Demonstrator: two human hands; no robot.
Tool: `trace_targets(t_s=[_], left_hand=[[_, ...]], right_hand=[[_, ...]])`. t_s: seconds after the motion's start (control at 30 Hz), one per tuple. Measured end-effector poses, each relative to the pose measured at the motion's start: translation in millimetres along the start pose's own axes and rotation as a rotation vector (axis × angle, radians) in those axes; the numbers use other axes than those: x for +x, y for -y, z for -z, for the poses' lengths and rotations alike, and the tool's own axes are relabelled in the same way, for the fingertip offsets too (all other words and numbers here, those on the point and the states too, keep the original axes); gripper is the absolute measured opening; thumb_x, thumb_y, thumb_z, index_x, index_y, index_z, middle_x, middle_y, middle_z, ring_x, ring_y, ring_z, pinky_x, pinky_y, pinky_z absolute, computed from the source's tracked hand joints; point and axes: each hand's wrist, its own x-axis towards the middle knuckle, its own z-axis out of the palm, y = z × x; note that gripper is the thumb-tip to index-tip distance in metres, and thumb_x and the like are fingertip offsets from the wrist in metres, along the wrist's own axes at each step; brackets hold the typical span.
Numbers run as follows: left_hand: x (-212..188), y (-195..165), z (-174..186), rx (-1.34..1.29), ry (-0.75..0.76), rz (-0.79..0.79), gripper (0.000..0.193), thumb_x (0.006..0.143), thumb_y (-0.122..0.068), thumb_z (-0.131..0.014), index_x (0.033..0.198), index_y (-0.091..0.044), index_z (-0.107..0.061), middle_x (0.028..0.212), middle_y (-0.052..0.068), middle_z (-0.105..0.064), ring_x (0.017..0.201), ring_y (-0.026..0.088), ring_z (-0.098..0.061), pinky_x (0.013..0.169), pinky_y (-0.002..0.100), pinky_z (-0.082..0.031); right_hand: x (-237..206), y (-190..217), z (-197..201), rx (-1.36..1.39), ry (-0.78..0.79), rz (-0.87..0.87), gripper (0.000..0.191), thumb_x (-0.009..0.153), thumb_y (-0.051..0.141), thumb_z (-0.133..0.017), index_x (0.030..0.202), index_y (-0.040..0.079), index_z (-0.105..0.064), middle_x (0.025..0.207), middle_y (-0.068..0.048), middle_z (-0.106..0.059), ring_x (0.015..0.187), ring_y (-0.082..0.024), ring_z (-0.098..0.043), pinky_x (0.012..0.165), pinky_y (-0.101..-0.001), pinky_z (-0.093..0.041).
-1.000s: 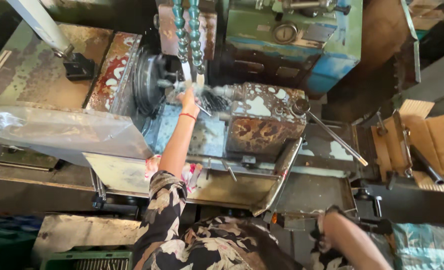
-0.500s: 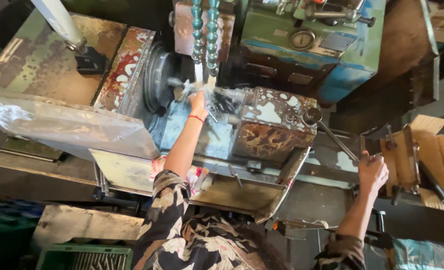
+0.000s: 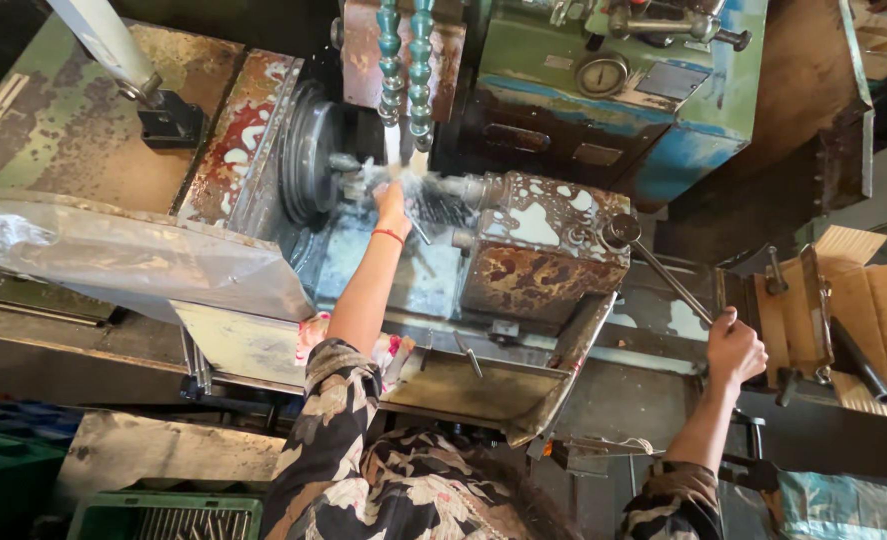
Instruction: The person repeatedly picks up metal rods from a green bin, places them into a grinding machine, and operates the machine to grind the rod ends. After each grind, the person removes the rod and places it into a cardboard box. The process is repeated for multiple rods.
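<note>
Left hand (image 3: 394,208) reaching into coolant spray at lathe chuck (image 3: 314,150), grip unclear; right hand (image 3: 734,350) closed around long lever (image 3: 664,275).

The left hand (image 3: 394,205) reaches into the lathe (image 3: 524,250) beside its chuck (image 3: 309,150) under coolant spray — the right hand (image 3: 734,350) grips a long lever (image 3: 664,275) at the machine's right edge.

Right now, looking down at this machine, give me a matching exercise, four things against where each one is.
Things:
1. left hand
2. right hand
3. coolant hoses
4. green crate

Places:
A. bottom left corner
B. on the long lever at the right
C. hanging over the chuck
D. under the coolant spray

Pairs: 1-D, 2-B, 3-C, 4-A
</note>
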Motion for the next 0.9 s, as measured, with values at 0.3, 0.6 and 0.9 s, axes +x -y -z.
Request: trace_targets(t_s=[0.3, 0.6, 0.9], left_hand=[[2, -1, 6, -0.001, 0.035, 0.204, 0.032, 0.092, -0.020, -0.061, 0.121, -0.031, -0.052, 0.089, -0.001, -0.058, 0.068, 0.020, -0.056, 0.057, 0.042, -0.045], [1, -7, 10, -0.056, 0.065, 0.238, 0.029, 0.096, -0.017, -0.060, 0.120, -0.031, -0.050, 0.096, 0.001, -0.062, 0.082, 0.024, -0.062, 0.068, 0.047, -0.051], [1, -2, -8, 0.111, 0.236, -0.227, 0.041, 0.086, -0.002, -0.074, 0.115, -0.013, -0.048, 0.099, 0.007, -0.057, 0.092, 0.026, -0.062, 0.072, 0.047, -0.051]], right_hand=[[-4, 1, -5, -0.033, -0.093, 0.001, 0.052, 0.112, 0.050, -0.053, 0.085, 0.013, -0.078, 0.075, -0.022, -0.069, 0.075, -0.049, -0.068, 0.068, -0.0587, -0.053], [-22, 4, -6, -0.045, -0.159, -0.025, 0.051, 0.111, 0.047, -0.055, 0.082, 0.012, -0.077, 0.072, -0.021, -0.068, 0.070, -0.048, -0.067, 0.063, -0.0582, -0.053], [9, 7, -4, -0.046, -0.205, 0.013, 0.049, 0.108, 0.042, -0.057, 0.076, 0.010, -0.074, 0.070, -0.019, -0.066, 0.068, -0.047, -0.066, 0.062, -0.0573, -0.052]])
